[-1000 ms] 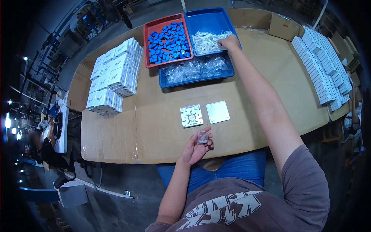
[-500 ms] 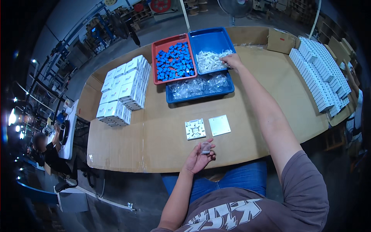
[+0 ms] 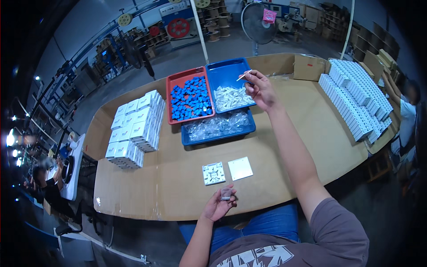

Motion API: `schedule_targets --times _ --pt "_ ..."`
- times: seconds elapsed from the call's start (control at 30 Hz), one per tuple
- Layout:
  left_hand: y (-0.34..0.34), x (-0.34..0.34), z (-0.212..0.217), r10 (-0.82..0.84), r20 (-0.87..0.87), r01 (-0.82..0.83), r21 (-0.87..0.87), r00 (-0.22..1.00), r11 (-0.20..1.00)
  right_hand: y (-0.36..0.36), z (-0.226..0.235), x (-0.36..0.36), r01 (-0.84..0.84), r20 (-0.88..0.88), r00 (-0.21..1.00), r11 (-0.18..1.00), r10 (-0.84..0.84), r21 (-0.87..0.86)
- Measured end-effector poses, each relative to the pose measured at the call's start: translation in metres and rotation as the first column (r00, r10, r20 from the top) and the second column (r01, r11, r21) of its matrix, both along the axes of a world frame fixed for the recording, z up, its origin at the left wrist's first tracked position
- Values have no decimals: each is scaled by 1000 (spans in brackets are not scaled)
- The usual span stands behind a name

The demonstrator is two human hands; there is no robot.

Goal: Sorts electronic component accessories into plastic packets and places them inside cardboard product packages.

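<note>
My left hand (image 3: 214,211) is closed around a small clear plastic bag (image 3: 226,193), near the front edge of the table. My right hand (image 3: 263,91) is raised over the right side of the upper blue tray (image 3: 227,67), pinching a thin, pale yellowish piece (image 3: 241,77) whose kind I cannot make out. Small white bagged parts (image 3: 231,97) lie heaped in the near half of that tray. On the cardboard in front of me sit a white square plate with moulded clips inside (image 3: 213,173) and, just right of it, a plain white square cover (image 3: 240,168).
A red tray (image 3: 170,100) of blue connectors stands left of the blue tray. Below both, another blue tray (image 3: 218,139) holds clear bags. White boxes (image 3: 133,127) are stacked at left, more white boxes (image 3: 356,100) at right. People work at both sides; a fan (image 3: 258,24) stands behind.
My right hand has lifted out of the white parts with a thin piece between its fingers. The view has tilted up, so the table sits lower. My left hand keeps hold of the bag.
</note>
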State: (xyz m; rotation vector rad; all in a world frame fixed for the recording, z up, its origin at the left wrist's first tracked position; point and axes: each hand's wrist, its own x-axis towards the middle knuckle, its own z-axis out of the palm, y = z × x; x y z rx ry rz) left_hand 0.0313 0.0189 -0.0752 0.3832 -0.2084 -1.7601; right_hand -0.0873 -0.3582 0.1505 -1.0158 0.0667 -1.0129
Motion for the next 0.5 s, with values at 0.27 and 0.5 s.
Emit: schedule_targets --times 0.27,0.5 --pt "6 -11 17 92 -228 -88 26 969 996 88 25 -55 45 78 996 987 -33 -157" --pt "-42 -31 106 495 667 -460 -249 556 852 162 0 -76 423 -191 847 847 -496 -324"
